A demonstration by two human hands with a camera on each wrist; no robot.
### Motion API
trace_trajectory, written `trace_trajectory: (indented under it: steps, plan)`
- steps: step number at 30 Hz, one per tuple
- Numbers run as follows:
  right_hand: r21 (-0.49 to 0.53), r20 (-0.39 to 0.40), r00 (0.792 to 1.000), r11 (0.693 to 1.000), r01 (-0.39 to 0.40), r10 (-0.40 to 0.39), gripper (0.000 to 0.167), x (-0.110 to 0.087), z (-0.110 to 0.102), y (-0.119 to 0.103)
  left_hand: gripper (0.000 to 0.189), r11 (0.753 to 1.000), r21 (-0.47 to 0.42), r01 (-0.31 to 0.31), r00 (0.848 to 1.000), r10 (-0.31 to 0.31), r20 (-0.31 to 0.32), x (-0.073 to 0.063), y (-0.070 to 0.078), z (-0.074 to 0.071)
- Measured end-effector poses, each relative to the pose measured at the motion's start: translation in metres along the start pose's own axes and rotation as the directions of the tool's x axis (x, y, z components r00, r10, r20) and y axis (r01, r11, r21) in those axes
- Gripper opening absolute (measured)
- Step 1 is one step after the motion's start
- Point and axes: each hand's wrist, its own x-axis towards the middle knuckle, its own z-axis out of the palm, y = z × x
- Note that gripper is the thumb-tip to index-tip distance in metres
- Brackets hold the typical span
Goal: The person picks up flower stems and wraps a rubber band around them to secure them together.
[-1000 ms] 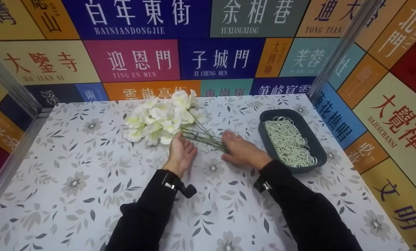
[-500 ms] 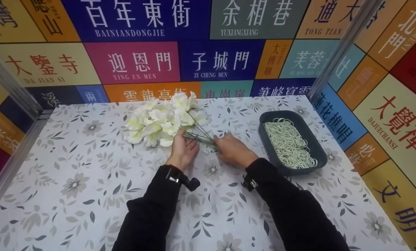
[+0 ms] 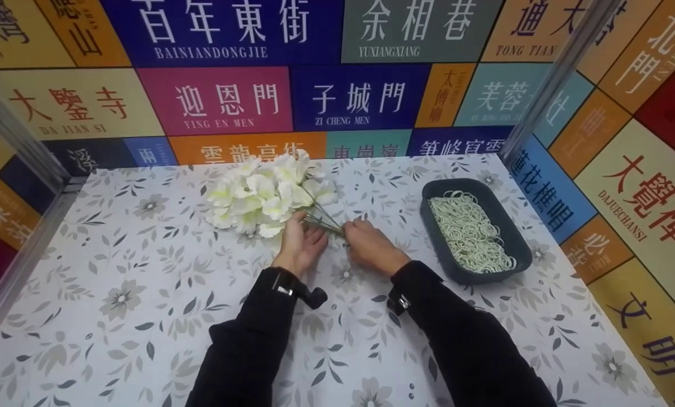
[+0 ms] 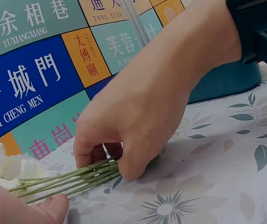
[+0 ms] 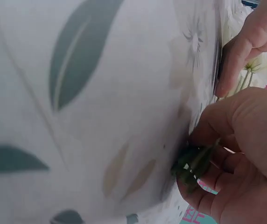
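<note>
A bunch of white artificial flowers (image 3: 264, 195) lies toward the back of the table, blossoms to the left and green stems (image 4: 87, 179) to the right. My right hand (image 3: 374, 246) grips the stems near their cut ends, thumb and fingers curled round them; the right wrist view shows the dark ends (image 5: 192, 165) bunched between the fingers. Just below the blossoms is my left hand (image 3: 302, 246), its palm turned toward the stems and its fingers loosely bent. In the right wrist view its fingers are spread beside the stems.
At the right stands a dark green plastic box (image 3: 487, 278) holding many pale rubber bands (image 3: 467, 232). A floral-patterned tablecloth (image 3: 122, 350) covers the table. Panels with printed Chinese place names (image 3: 360, 96) close it off at the back and sides.
My right hand has moved left from lying flat over the stem ends and has curled round them, gathering the stems together. The flowers and left hand have shifted slightly right.
</note>
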Motion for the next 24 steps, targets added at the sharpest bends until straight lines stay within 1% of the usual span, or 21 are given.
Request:
trace_trajectory:
  steps: [4,7,9,11,13,16,18,19,21,22,24]
  plan:
    - [-0.077,-0.03,1.0,0.997,-0.003,0.001,0.024,-0.002,0.007,-0.003,0.066,1.0,0.014,0.016,1.0,-0.016,-0.012,-0.001,0.001,0.0]
    - [-0.148,-0.045,0.999,0.989,-0.013,0.007,0.024,-0.003,0.012,-0.006,0.063,0.999,0.027,0.022,1.0,-0.022,-0.011,-0.001,0.001,0.0]
    - [-0.216,-0.066,0.998,0.976,-0.003,-0.011,0.026,-0.003,0.014,-0.008,0.06,0.999,0.049,0.016,1.0,-0.015,-0.007,-0.001,0.001,-0.001]
    - [-0.278,-0.1,0.994,0.96,0.016,-0.046,0.027,-0.004,0.016,-0.01,0.052,0.998,0.057,0.002,1.0,-0.001,-0.012,-0.001,0.0,-0.001]
    - [-0.331,-0.13,0.988,0.943,0.037,-0.084,0.029,-0.005,0.017,-0.012,0.039,0.999,0.052,-0.014,1.0,0.015,-0.024,0.0,-0.001,-0.001]
    - [-0.366,-0.161,0.977,0.928,0.071,-0.139,0.033,-0.007,0.019,-0.015,0.018,1.0,0.019,-0.023,0.999,0.024,-0.044,0.0,-0.001,-0.001]
    - [-0.391,-0.189,0.966,0.916,0.089,-0.175,0.037,-0.008,0.019,-0.016,0.01,0.999,-0.003,-0.036,0.998,0.036,-0.057,0.0,-0.001,-0.001]
    - [-0.404,-0.21,0.958,0.909,0.098,-0.196,0.04,-0.009,0.019,-0.017,0.009,0.999,-0.018,-0.047,0.997,0.046,-0.061,0.0,-0.001,-0.001]
    - [-0.43,-0.262,0.934,0.896,0.112,-0.242,0.044,-0.01,0.019,-0.019,0.012,0.995,-0.052,-0.086,0.995,0.083,-0.057,0.001,0.0,-0.001]
    - [-0.44,-0.286,0.921,0.89,0.12,-0.266,0.043,-0.011,0.018,-0.02,0.014,0.991,-0.077,-0.111,0.993,0.106,-0.057,0.001,0.001,0.0]
    - [-0.461,-0.325,0.891,0.876,0.143,-0.317,0.035,-0.012,0.017,-0.024,0.018,0.977,-0.137,-0.161,0.986,0.155,-0.055,0.001,0.004,0.001]
